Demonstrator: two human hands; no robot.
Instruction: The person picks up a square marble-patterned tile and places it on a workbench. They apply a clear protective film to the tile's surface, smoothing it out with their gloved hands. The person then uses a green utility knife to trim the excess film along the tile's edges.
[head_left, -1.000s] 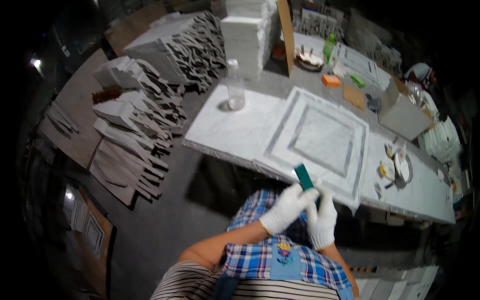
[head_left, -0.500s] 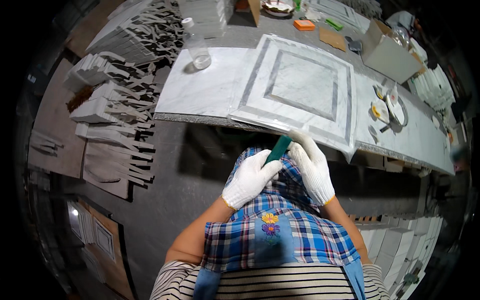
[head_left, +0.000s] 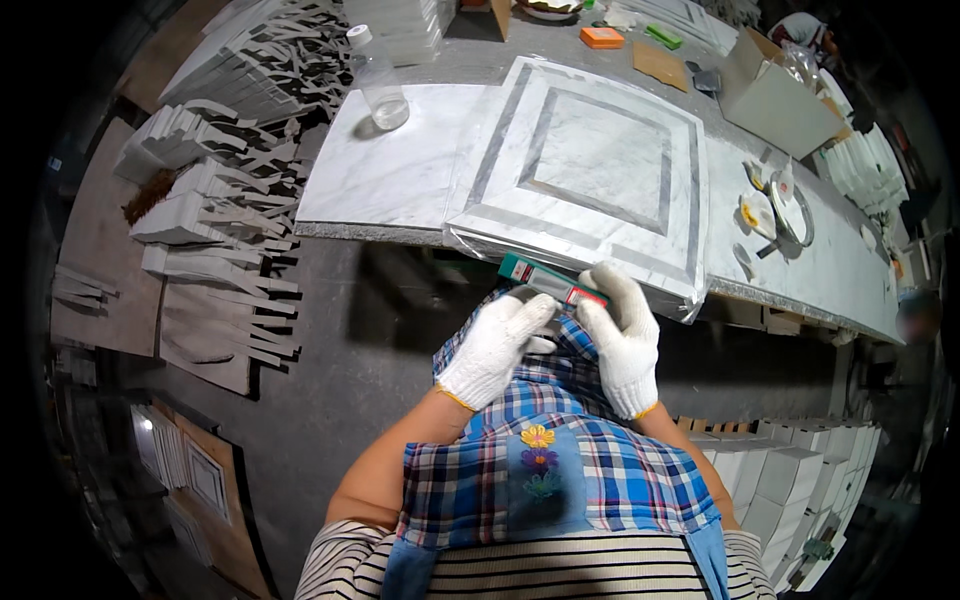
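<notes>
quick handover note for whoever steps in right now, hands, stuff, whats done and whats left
Left hand: white glove, fingertips at the small green box.
Right hand: white glove, gripping the box's right end.
Box: held level at the bench's near edge, in front of the framed marble panel lying on plastic film.
Done: box in hand.
Left: box looks unopened; panel untouched.
</notes>
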